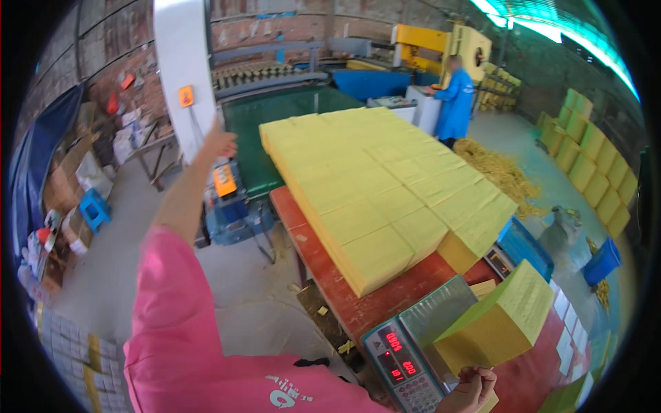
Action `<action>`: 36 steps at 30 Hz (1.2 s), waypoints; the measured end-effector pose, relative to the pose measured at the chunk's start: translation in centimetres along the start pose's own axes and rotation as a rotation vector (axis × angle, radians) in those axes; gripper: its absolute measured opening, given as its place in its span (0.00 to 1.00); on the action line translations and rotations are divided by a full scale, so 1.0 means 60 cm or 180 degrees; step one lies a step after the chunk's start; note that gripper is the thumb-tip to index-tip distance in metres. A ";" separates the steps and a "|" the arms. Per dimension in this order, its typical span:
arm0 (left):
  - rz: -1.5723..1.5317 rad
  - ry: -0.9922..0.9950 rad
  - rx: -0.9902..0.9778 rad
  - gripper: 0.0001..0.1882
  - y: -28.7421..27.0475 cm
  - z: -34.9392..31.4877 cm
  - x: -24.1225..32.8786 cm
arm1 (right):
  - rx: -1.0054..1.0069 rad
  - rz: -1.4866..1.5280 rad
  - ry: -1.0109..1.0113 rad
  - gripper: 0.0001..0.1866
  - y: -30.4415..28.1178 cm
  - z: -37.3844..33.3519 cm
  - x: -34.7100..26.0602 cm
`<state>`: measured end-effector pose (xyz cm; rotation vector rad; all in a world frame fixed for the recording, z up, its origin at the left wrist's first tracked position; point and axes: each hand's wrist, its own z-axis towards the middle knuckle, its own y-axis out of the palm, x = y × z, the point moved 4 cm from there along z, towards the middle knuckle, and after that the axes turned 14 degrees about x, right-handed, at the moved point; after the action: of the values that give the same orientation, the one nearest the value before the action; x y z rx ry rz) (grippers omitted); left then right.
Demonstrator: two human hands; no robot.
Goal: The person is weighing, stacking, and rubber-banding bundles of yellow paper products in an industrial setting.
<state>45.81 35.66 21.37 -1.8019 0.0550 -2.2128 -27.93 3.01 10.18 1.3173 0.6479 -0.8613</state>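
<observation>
My left arm, in a pink sleeve, reaches forward past the large yellow paper stack's left side. My left hand (219,142) is in the air near a white post (180,62), one finger stretched up, holding nothing visible. Close to the lower edge, my right hand (474,389) has its fingers curled together beside a digital scale (403,368) with red lit digits. Whatever those fingers hold, if anything, cannot be made out. A block of yellow paper (499,320) rests tilted on the scale, just beyond that hand. The large yellow paper stack (372,186) covers much of the red table (310,251).
An orange switch box (224,180) tops a blue motor unit (237,220) left of the table. Farther back, a person in a blue coat (456,103) stands by a yellow machine (423,45). Yellow bundles (592,162) are piled at right, near a blue bin (602,263).
</observation>
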 end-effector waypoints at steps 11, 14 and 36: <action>0.0307 -0.0476 -0.0065 0.60 0.033 0.104 0.003 | 0.0714 -0.0054 -0.0082 0.07 -0.062 -0.034 0.016; 0.0410 -0.0486 -0.0164 0.58 0.075 0.103 0.003 | 0.0736 -0.0111 -0.0086 0.07 -0.052 -0.036 0.019; 0.0083 -0.0177 -0.1849 0.30 0.315 -0.079 -0.052 | 0.1162 -0.0182 -0.0097 0.06 -0.036 -0.067 -0.005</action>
<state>45.50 17.60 13.43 -2.1163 0.7762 -2.2777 -29.63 6.96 8.57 1.6138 0.5211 -1.0801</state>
